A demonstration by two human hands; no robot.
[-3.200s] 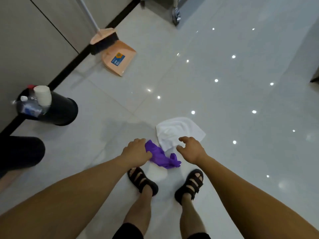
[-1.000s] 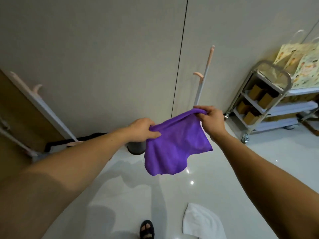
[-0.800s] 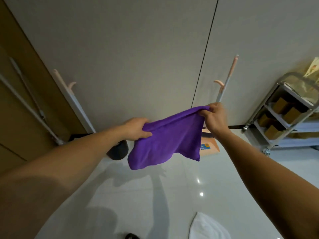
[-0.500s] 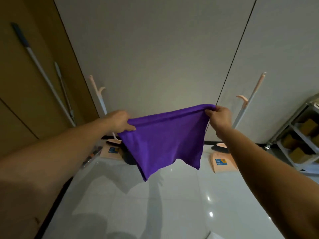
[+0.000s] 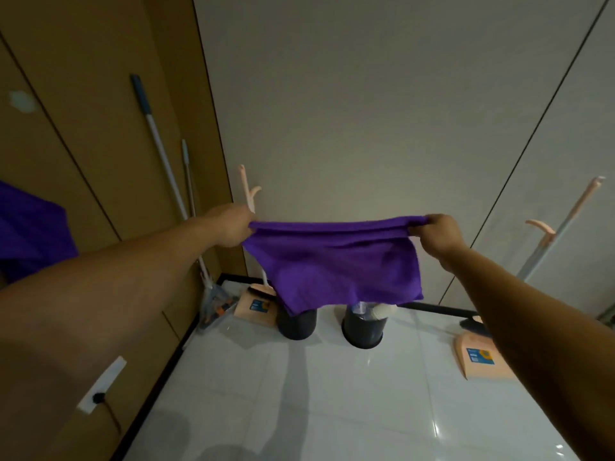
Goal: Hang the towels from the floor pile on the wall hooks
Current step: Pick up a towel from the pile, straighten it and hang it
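The left hand [image 5: 233, 227] and the right hand [image 5: 439, 234] each pinch a top corner of the purple towel [image 5: 339, 264], with thumb and curled fingers closed on the cloth. The towel is in the air, taut along its top edge between the hands, and hangs in front of the far wall [image 5: 366, 111].

Under its lower edge two dark bins stand on the floor [image 5: 332, 394] near that wall. The towel hides the top of the left bin [image 5: 298, 324], so its contents cannot be told. The right bin [image 5: 364, 329] holds a clear bottle [image 5: 361, 309] and a white roll [image 5: 384, 311], both rising above the rim.

A left dustpan [image 5: 254, 306] sits just left of the left bin. A right dustpan [image 5: 482, 359] lies further right, partly behind the right forearm. The peach left handle [image 5: 248, 188] rises just beyond the left hand, and the right handle [image 5: 565, 224] leans at the far right.

The floor is glossy white tile. The far wall is grey panels with dark seams. The left wall [image 5: 83, 94] is brown; two poles [image 5: 156, 134] lean on it, and a white socket [image 5: 100, 384] with a dark plug sits low on it. A second purple cloth [image 5: 30, 227] shows at the left edge.
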